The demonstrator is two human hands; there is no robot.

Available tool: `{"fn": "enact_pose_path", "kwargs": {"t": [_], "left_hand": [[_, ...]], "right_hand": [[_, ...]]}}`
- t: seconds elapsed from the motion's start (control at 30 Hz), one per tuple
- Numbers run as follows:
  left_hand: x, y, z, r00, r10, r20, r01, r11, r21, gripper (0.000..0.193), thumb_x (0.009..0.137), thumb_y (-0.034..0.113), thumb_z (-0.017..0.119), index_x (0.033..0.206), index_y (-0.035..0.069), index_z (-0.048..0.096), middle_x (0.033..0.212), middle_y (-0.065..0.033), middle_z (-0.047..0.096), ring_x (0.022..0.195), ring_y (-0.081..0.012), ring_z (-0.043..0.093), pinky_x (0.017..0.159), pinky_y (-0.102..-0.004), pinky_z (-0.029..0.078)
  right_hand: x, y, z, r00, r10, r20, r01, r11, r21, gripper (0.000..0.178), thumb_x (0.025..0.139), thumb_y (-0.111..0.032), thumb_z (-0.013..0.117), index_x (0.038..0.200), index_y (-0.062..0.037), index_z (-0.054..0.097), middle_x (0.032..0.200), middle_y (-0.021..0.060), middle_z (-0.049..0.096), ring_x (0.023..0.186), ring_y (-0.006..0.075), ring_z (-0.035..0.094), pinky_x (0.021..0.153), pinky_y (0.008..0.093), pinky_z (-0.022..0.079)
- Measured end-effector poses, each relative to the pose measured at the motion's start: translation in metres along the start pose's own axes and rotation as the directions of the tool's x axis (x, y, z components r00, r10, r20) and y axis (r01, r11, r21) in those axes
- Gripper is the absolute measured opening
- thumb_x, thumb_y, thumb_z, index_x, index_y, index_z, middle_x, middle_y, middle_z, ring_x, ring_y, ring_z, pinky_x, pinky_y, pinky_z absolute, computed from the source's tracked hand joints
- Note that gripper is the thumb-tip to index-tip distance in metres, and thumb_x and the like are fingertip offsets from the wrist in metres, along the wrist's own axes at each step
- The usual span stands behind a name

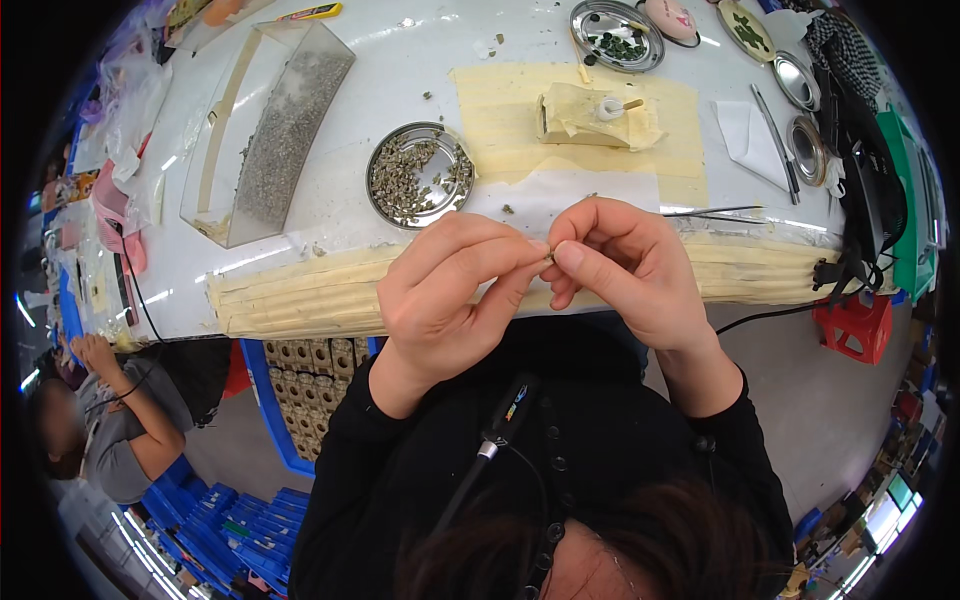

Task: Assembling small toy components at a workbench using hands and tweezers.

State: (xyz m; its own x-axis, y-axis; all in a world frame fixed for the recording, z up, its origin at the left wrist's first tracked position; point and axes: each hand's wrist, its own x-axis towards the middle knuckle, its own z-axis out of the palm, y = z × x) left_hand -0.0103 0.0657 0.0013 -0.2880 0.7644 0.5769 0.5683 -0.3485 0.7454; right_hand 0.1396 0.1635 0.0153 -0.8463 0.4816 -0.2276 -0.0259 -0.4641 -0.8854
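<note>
Both hands meet over the front edge of the table. My left hand (455,290) pinches with thumb and forefinger at a tiny greyish-brown piece (550,257). My right hand (628,268) has its thumb and forefinger closed on the same piece from the other side. Fingertips cover most of it, so its exact kind does not show. Just beyond my left hand is a round metal dish (440,205) with many small greyish-brown pieces (400,180) in it. A thin pair of tweezers (715,213) lies on the table right of my right hand.
A clear box (290,130) of small grey pieces stands at the left. A paper-covered block (585,125) with a small white pot (610,108) sits ahead. An oval tray (640,20) holds dark green pieces. Below left, another person (130,430) sits beside blue trays (240,530).
</note>
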Motion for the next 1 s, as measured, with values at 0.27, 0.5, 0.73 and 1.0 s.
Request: {"fn": "enact_pose_path", "kwargs": {"t": [0.27,0.5,0.73,1.0], "left_hand": [[-0.001,-0.001,0.001,0.999,0.036,-0.013,-0.037,0.997,-0.066,0.021,0.065,-0.009,0.071,0.084,0.0,0.066,0.076,-0.008,0.063,0.067,-0.0186,0.061,0.056,-0.0264,0.048],[0.001,0.0,0.001,1.0,0.009,0.001,-0.009,1.0,-0.023,0.021,0.065,-0.007,0.072,0.084,0.0,0.065,0.076,-0.0091,0.063,0.066,-0.0195,0.061,0.056,-0.027,0.048],[0.001,0.009,0.001,0.994,0.107,0.027,-0.11,0.961,0.255,0.022,0.064,-0.009,0.072,0.083,-0.002,0.064,0.076,-0.0103,0.062,0.066,-0.0209,0.061,0.057,-0.0272,0.048],[0.001,0.009,0.003,0.997,0.073,0.02,-0.076,0.957,0.279,0.022,0.063,-0.009,0.072,0.082,-0.002,0.064,0.075,-0.0097,0.063,0.065,-0.0199,0.061,0.057,-0.0267,0.048]], "right_hand": [[-0.001,0.0,0.001,0.998,0.039,0.05,-0.043,0.995,0.087,0.015,0.091,-0.014,0.056,0.094,0.0012,0.056,0.08,0.005,0.061,0.07,0.0092,0.059,0.065,0.023,0.051],[-0.001,0.004,0.003,0.998,-0.058,0.009,0.057,0.997,0.055,0.013,0.09,-0.011,0.056,0.095,0.0014,0.056,0.081,0.0051,0.061,0.074,0.0087,0.06,0.067,0.023,0.052],[0.0,0.013,0.005,0.93,-0.353,-0.102,0.303,0.895,-0.327,0.006,0.084,-0.002,0.061,0.089,0.0013,0.059,0.08,0.0046,0.063,0.073,0.0084,0.06,0.064,0.0225,0.051],[0.001,0.014,0.003,0.883,-0.463,-0.079,0.364,0.78,-0.509,0.007,0.084,-0.003,0.061,0.088,0.0024,0.06,0.079,0.005,0.064,0.072,0.0084,0.061,0.065,0.0232,0.051]]}}
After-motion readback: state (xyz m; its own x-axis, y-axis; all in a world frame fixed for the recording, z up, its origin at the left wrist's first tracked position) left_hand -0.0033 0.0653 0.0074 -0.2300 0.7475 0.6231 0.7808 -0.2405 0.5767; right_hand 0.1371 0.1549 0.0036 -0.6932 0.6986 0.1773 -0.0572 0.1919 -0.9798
